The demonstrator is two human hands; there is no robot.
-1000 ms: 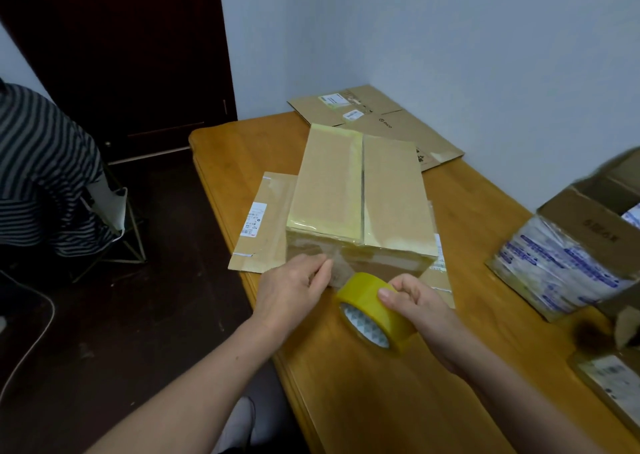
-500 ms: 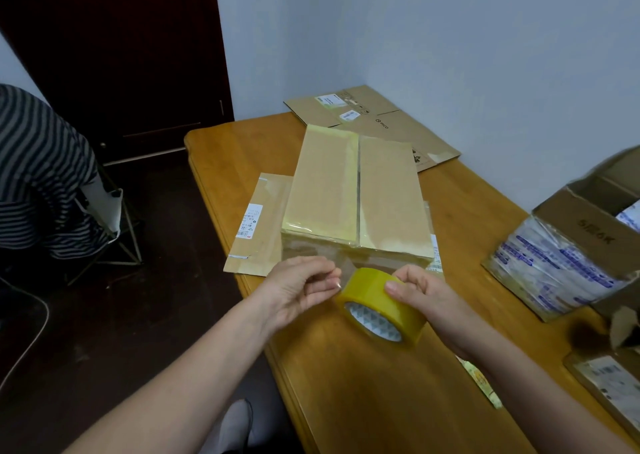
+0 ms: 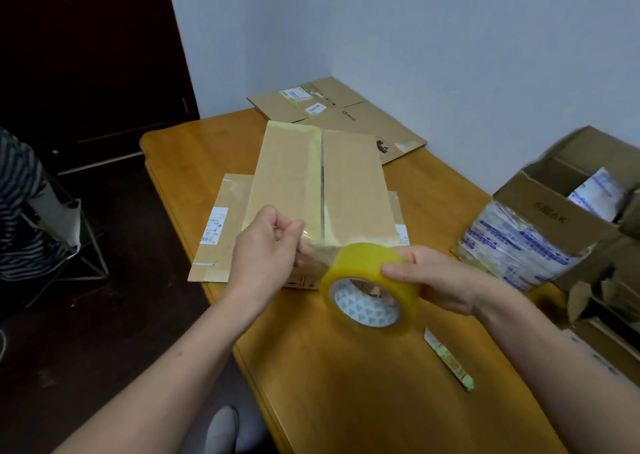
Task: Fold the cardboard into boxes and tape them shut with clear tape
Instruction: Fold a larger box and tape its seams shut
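Your left hand (image 3: 266, 245) pinches the tape's free end, ready for the box (image 3: 322, 190) seam. Your right hand (image 3: 433, 280) grips the tape roll (image 3: 370, 287), keeping the strip taut.

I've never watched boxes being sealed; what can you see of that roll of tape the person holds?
The tape roll is a wide ring of clear tape that looks yellowish in bulk, wound on a white core printed with small green triangles. It is held tilted above the wooden table, just before the near end of the cardboard box. The right hand grips it, fingers through the core. A pulled strip runs to the left hand, which pinches its end.
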